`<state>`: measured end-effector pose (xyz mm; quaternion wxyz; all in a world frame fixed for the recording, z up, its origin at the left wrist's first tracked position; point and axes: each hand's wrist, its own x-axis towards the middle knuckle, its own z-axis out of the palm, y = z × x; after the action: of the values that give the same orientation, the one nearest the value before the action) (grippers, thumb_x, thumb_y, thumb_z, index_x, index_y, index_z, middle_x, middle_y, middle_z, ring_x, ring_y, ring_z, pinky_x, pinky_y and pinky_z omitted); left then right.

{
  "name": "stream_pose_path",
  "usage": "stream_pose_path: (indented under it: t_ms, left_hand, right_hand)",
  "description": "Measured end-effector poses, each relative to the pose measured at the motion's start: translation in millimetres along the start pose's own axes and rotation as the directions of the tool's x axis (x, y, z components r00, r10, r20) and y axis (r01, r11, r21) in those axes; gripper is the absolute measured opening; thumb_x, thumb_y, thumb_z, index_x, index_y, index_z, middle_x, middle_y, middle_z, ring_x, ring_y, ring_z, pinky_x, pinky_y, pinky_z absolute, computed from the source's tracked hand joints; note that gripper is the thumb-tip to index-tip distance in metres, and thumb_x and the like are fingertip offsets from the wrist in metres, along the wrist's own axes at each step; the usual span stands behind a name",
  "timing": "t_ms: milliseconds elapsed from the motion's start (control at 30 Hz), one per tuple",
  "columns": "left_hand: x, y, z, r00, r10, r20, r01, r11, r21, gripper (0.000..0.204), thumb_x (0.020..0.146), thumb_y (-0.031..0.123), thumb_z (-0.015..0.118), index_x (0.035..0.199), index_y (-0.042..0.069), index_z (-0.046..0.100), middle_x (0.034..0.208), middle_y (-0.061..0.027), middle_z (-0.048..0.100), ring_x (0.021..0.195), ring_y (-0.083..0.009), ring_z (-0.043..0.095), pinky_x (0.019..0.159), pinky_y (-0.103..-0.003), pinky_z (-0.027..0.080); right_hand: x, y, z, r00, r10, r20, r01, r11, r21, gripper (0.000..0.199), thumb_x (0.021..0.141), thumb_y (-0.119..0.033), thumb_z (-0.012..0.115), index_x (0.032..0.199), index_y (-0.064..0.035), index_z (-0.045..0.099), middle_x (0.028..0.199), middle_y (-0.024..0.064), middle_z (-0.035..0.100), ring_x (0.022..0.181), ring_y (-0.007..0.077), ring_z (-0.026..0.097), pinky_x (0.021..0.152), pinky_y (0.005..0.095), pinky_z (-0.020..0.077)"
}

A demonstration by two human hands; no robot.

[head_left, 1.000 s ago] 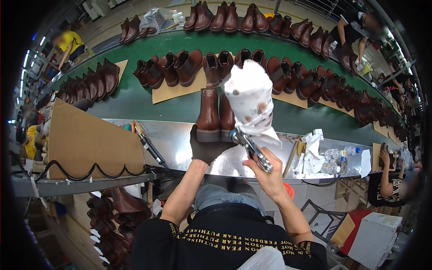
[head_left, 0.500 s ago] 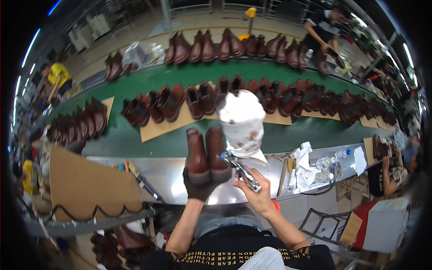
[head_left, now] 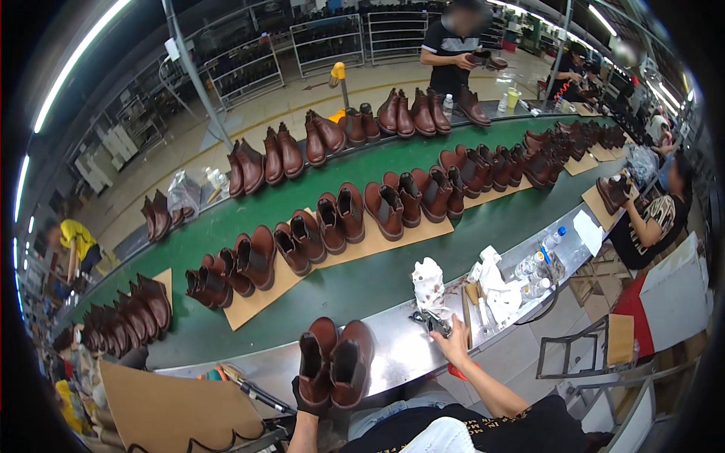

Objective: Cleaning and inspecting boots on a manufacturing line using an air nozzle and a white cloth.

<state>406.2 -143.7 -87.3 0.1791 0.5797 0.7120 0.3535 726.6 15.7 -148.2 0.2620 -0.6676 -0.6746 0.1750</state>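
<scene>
My left hand (head_left: 300,402), in a dark glove, holds a pair of brown ankle boots (head_left: 332,366) side by side near the bench edge. Their openings face up and the dark elastic side panels show; most of that hand is hidden behind them. Out to the right, my bare right hand (head_left: 453,346) has its thumb and fingers around the handle of a metal spray gun (head_left: 433,323), low over the metal ledge. A stained white wrapping (head_left: 428,283) covers the gun's upper part.
Brown boots (head_left: 385,210) stand in rows on cardboard along the green conveyor (head_left: 302,279). Right of the gun lie a brush (head_left: 474,294), white cloth (head_left: 498,291) and plastic bottles (head_left: 538,287). A cardboard sheet (head_left: 174,400) is at left. Other people work across and to the right.
My right hand has carried the spray gun away from the boots, right and down toward the ledge. The boots have turned from showing their heels to showing their openings. The view has swung.
</scene>
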Motion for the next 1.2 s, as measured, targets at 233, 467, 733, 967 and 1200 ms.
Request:
stream_pose_path:
  t_ms: [233, 467, 733, 967, 1200]
  left_hand:
    - [3, -68, -17, 0.922, 0.111, 0.371, -0.126, 0.992, 0.016, 0.069, 0.067, 0.056, 0.066, 0.117, 0.011, 0.054, 0.115, -0.011, 0.056, 0.103, -0.0277, 0.055, 0.089, -0.036, 0.043]
    - [51, -8, -37, 0.951, 0.132, 0.279, -0.086, 0.982, -0.169, 0.065, 0.07, 0.045, 0.063, 0.122, 0.01, 0.049, 0.116, -0.0109, 0.056, 0.104, -0.0249, 0.056, 0.088, -0.035, 0.043]
    - [77, 35, -13, 0.98, 0.168, 0.105, 0.109, -0.018, -0.994, 0.055, 0.083, 0.019, 0.063, 0.129, 0.003, 0.039, 0.12, -0.0075, 0.05, 0.109, -0.0192, 0.049, 0.099, -0.03, 0.036]
    - [40, 55, 49, 0.989, 0.089, 0.121, 0.125, -0.045, -0.991, 0.052, 0.086, 0.019, 0.06, 0.13, 0.002, 0.038, 0.121, -0.0082, 0.049, 0.11, -0.0188, 0.048, 0.099, -0.03, 0.036]
    - [45, 39, 52, 0.986, -0.165, 0.017, 0.011, -0.041, -0.999, 0.048, 0.089, 0.019, 0.057, 0.13, 0.001, 0.038, 0.122, -0.0088, 0.048, 0.111, -0.0185, 0.047, 0.099, -0.03, 0.037]
  right_hand:
    - [-17, -192, -53, 0.163, -0.971, 0.173, 0.705, 0.237, 0.668, 0.05, 0.073, -0.008, 0.063, 0.12, -0.004, 0.05, 0.119, 0.0131, 0.05, 0.112, 0.0275, 0.049, 0.087, 0.0393, 0.0422]
    - [-16, -227, 4, 0.082, -0.914, 0.396, 0.933, 0.211, 0.292, 0.012, 0.072, -0.014, 0.056, 0.075, -0.005, 0.062, 0.076, 0.0074, 0.063, 0.08, 0.0252, 0.062, 0.06, 0.037, 0.0499]
    - [54, -308, -72, 0.447, -0.827, 0.342, 0.676, 0.562, 0.476, 0.029, 0.074, -0.021, 0.063, 0.072, 0.0069, 0.059, 0.079, 0.0327, 0.057, 0.076, 0.0476, 0.058, 0.065, 0.0495, 0.0478]
    - [65, -280, -94, 0.705, -0.706, 0.073, 0.479, 0.549, 0.685, 0.027, 0.083, -0.011, 0.058, 0.107, 0.0016, 0.058, 0.095, 0.0198, 0.062, 0.083, 0.0286, 0.064, 0.064, 0.0357, 0.052]
    - [60, 0, -91, 0.773, 0.139, 0.619, -0.087, 0.99, -0.115, 0.056, 0.061, -0.021, 0.08, 0.106, 0.0054, 0.06, 0.103, 0.0191, 0.064, 0.098, 0.0271, 0.061, 0.083, 0.0358, 0.0485]
